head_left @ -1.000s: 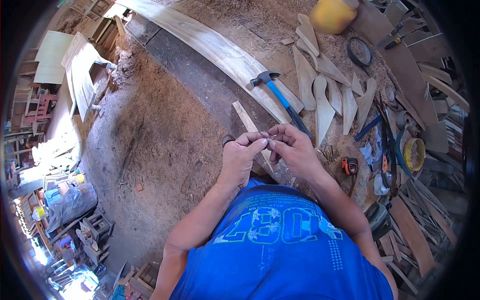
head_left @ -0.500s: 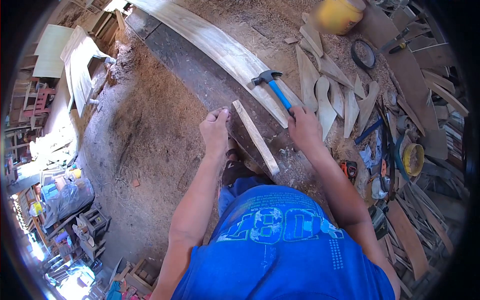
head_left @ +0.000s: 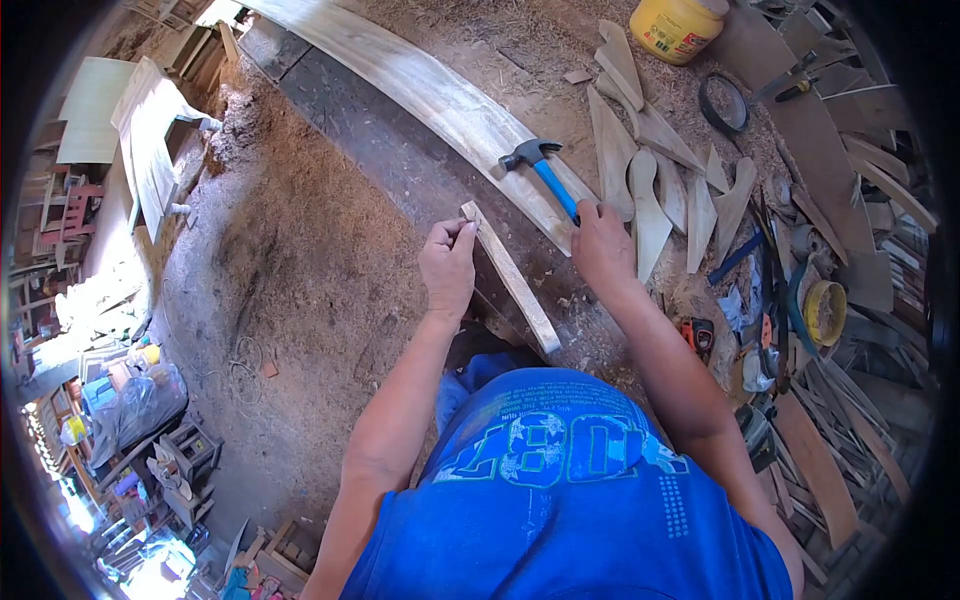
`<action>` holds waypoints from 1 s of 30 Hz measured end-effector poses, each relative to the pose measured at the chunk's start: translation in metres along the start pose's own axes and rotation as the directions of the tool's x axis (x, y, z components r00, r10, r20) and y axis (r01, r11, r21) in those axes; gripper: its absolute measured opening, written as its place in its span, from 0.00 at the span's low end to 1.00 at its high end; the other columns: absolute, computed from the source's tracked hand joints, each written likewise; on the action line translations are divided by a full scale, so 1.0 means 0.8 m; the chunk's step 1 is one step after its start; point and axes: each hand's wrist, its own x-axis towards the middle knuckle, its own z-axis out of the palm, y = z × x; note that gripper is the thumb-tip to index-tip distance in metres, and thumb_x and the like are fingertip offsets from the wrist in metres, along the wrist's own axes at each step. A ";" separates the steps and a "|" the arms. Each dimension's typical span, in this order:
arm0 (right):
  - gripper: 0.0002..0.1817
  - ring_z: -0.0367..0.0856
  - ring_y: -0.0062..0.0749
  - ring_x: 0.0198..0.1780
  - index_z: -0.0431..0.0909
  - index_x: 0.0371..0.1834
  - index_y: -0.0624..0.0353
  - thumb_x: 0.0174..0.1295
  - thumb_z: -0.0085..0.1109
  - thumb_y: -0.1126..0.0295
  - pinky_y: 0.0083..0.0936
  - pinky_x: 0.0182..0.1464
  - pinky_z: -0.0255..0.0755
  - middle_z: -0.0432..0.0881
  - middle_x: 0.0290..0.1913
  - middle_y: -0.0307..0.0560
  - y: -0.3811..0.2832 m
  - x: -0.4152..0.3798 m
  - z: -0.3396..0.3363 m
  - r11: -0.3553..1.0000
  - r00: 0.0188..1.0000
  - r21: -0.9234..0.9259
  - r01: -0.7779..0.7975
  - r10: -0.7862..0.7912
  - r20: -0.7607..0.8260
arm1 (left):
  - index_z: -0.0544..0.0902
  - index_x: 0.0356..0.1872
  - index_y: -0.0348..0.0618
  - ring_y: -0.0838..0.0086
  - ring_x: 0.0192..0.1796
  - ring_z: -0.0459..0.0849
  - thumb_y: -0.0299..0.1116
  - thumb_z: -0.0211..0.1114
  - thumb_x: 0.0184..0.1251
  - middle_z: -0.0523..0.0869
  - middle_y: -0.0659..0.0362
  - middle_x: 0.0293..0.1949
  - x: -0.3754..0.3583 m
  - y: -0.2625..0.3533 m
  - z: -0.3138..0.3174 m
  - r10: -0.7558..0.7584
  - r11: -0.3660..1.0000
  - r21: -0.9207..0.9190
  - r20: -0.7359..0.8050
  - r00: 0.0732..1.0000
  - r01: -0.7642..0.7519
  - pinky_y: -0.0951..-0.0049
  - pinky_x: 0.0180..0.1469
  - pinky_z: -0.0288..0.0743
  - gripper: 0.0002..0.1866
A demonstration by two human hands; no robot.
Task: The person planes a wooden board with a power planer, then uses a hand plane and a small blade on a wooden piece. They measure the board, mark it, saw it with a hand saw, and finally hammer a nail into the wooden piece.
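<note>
My right hand (head_left: 603,243) is closed round the handle end of a hammer (head_left: 553,182) with a blue handle; its dark claw head lies over a long pale board (head_left: 430,88). A narrow wooden strip (head_left: 512,281) lies on the dark workbench (head_left: 375,140) between my hands. Beside the strip's upper end is my left hand (head_left: 449,262), thumb and fingers pinched together. Whatever may be between those fingertips is too small to make out.
Curved wooden pieces (head_left: 651,215) lie right of the board. Beyond them are a yellow tub (head_left: 676,30), a black ring (head_left: 724,106), a tape measure (head_left: 698,338) and a yellow roll (head_left: 825,313). Sawdust covers the ground at left, near a wooden chair part (head_left: 150,130).
My left hand has moved slightly right and down, closer to the strip's upper end, and has turned. My right hand still holds the hammer, almost unmoved.
</note>
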 end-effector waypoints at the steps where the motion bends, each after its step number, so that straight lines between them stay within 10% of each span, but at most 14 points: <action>1: 0.15 0.78 0.58 0.52 0.71 0.50 0.58 0.62 0.62 0.70 0.49 0.52 0.76 0.75 0.48 0.59 0.000 0.000 0.001 1.000 1.000 0.002 0.000 0.000 -0.009 | 0.84 0.44 0.34 0.86 0.38 0.80 0.31 0.66 0.71 0.86 0.62 0.37 -0.001 -0.003 0.001 0.019 1.000 0.000 -0.004 1.000 -0.019 0.84 0.42 0.73 0.09; 17: 0.16 0.82 0.57 0.49 0.72 0.48 0.61 0.58 0.62 0.68 0.49 0.49 0.78 0.80 0.45 0.61 -0.011 0.023 -0.019 0.996 0.992 0.053 -0.076 0.070 0.102 | 0.83 0.43 0.33 0.73 0.34 0.83 0.30 0.63 0.71 0.86 0.53 0.34 -0.008 0.003 0.008 0.321 0.913 0.248 0.056 0.945 -0.324 0.73 0.40 0.77 0.09; 23: 0.13 0.81 0.60 0.49 0.78 0.40 0.65 0.57 0.60 0.66 0.51 0.49 0.73 0.81 0.40 0.66 -0.010 0.034 -0.033 0.896 0.927 0.386 -0.220 0.069 0.369 | 0.83 0.44 0.34 0.69 0.36 0.86 0.29 0.63 0.71 0.87 0.51 0.36 -0.008 0.009 0.004 0.344 0.879 0.316 0.096 0.934 -0.356 0.71 0.42 0.79 0.08; 25: 0.15 0.81 0.64 0.45 0.76 0.46 0.65 0.61 0.60 0.66 0.52 0.47 0.72 0.81 0.40 0.68 -0.018 0.005 -0.037 0.921 0.997 0.388 0.016 -0.045 0.064 | 0.82 0.44 0.35 0.67 0.37 0.86 0.28 0.63 0.71 0.87 0.50 0.37 -0.004 0.000 0.005 0.348 0.886 0.293 0.093 0.933 -0.360 0.70 0.42 0.79 0.08; 30: 0.20 0.80 0.66 0.36 0.73 0.59 0.60 0.65 0.59 0.68 0.52 0.40 0.73 0.81 0.37 0.62 -0.038 -0.044 -0.057 0.854 0.968 0.457 0.249 -0.210 -0.135 | 0.82 0.43 0.36 0.61 0.36 0.87 0.27 0.62 0.71 0.86 0.48 0.37 -0.005 -0.005 0.004 0.485 0.786 0.368 0.134 0.864 -0.498 0.66 0.42 0.80 0.06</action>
